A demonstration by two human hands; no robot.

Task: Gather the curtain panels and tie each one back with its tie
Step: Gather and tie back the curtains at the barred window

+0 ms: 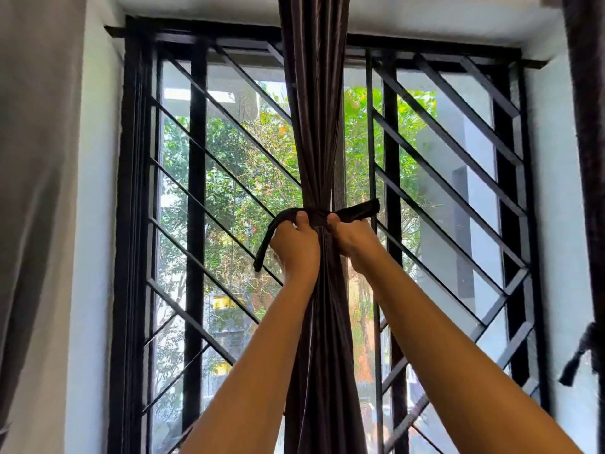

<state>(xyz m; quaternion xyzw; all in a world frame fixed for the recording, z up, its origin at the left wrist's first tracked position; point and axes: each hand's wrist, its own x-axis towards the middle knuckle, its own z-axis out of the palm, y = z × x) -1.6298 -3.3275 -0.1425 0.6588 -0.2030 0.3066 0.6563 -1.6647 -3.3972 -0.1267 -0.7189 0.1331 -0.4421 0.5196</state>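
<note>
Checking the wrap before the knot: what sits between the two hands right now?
In the head view, the gathered curtain panel, crossed by the tie, lies between left hand and right hand.

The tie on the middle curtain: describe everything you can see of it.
The tie is a dark, flat cloth strip wrapped around the gathered dark curtain, cinching it tight. The left hand and right hand each grip it beside the curtain. One end droops down to the left; the other sticks out right, slightly upward. No finished knot shows.
</note>
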